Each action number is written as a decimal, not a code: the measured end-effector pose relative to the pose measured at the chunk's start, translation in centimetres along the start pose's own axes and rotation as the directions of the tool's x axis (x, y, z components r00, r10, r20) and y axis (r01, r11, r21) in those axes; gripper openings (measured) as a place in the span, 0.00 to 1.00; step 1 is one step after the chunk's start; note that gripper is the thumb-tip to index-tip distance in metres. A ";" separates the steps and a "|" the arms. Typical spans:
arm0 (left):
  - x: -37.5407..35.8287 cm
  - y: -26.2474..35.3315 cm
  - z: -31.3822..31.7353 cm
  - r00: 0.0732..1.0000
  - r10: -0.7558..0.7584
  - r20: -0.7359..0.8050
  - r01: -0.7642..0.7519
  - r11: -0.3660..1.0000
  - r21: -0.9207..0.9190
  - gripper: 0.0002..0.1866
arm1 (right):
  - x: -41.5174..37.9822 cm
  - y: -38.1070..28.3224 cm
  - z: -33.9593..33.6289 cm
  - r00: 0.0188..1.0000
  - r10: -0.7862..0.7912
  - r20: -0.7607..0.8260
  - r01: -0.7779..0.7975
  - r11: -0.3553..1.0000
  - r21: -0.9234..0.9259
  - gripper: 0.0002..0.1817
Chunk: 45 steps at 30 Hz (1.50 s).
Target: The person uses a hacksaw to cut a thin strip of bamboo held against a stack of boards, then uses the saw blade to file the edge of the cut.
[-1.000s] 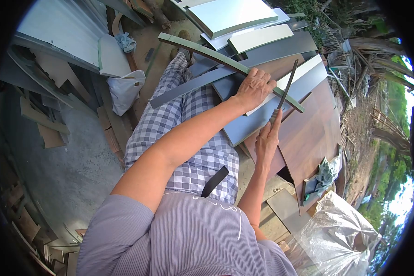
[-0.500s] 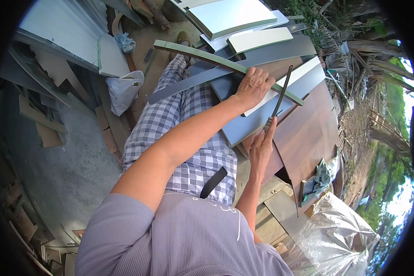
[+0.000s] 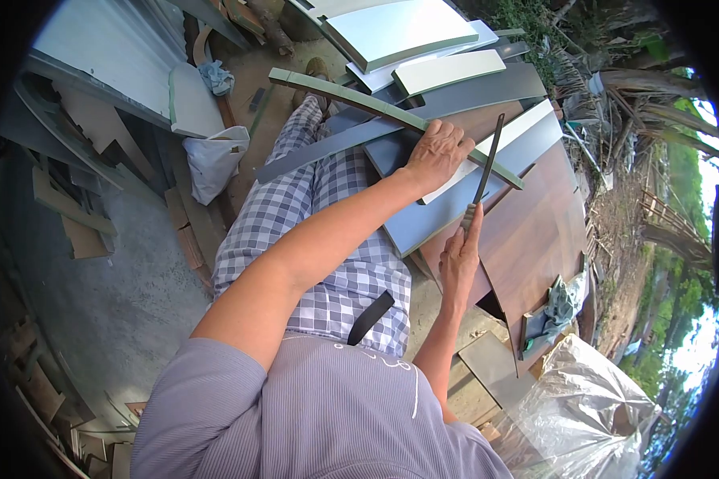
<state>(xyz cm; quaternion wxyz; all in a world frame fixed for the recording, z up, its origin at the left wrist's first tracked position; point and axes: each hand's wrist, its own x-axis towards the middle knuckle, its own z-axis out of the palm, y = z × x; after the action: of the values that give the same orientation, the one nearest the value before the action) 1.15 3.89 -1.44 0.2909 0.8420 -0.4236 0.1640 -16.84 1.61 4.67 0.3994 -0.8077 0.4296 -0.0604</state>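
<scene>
My left hand (image 3: 439, 153) is wrapped over a long narrow board strip (image 3: 355, 98) with greenish edges, near the strip's right end. The strip slants across a pile of panels. In my right hand (image 3: 460, 251) is the ridged handle of a knife (image 3: 487, 164) with a long, dark, narrow blade. Its index finger stretches along the handle. The blade points away from me and crosses the strip just right of my left hand; whether it touches the strip is hard to tell. Beneath both hands lie a blue-grey panel (image 3: 411, 227) and a white board (image 3: 527, 140).
Brown wood-look panels (image 3: 535, 231) lie to the right, with a crumpled cloth (image 3: 562, 307) on them. Clear plastic sheeting (image 3: 587, 407) is at lower right. White curved boards (image 3: 407, 32) are stacked ahead. A white bag (image 3: 214, 164) and offcuts stand at left.
The knife has shifted slightly left, its blade still across the strip. The strip's right end has dipped a little toward me. My left hand keeps its hold.
</scene>
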 end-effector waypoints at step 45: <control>-0.3 -0.3 -0.2 1.000 0.002 -0.004 -0.002 1.000 -0.010 0.11 | 4.3 -1.4 1.2 0.996 -0.071 -0.045 0.070 0.997 -0.025 0.30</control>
<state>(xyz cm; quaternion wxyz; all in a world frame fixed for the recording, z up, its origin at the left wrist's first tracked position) 1.17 4.31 -1.56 0.2958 0.8399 -0.4245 0.1640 -12.74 -0.38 3.74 0.3776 -0.8255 0.4103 -0.0879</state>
